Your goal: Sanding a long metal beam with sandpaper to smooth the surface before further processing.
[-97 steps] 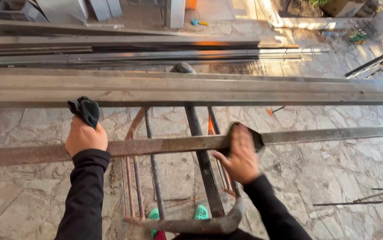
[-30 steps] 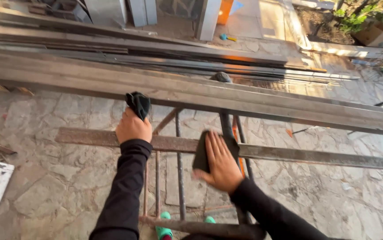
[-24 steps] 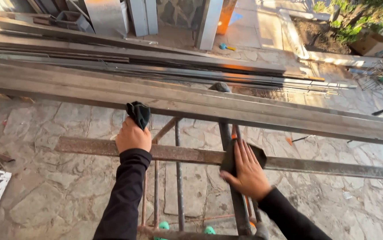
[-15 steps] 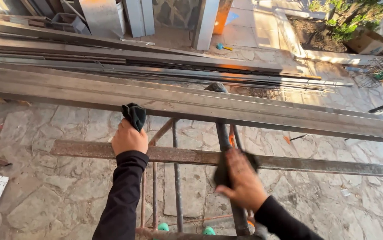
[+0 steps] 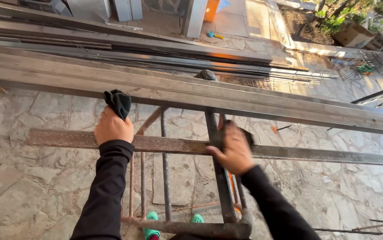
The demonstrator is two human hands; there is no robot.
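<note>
Rusty flat steel bar (image 5: 169, 144) lies across the metal stand (image 5: 218, 195), just in front of the wide steel beam (image 5: 244, 100). The right hand (image 5: 232, 149) presses flat on the bar near the stand's middle upright, fingers spread over a dark pad (image 5: 247, 135) whose kind I cannot tell. The left hand (image 5: 112, 128) is closed in a fist around a black rag (image 5: 118, 102), resting on the bar toward its left end. As a judgement, the rubbing-down looks part done: right of the hand the bar shows greyer, cleaner metal, while the left stretch is brown with rust and remains to be worked.
</note>
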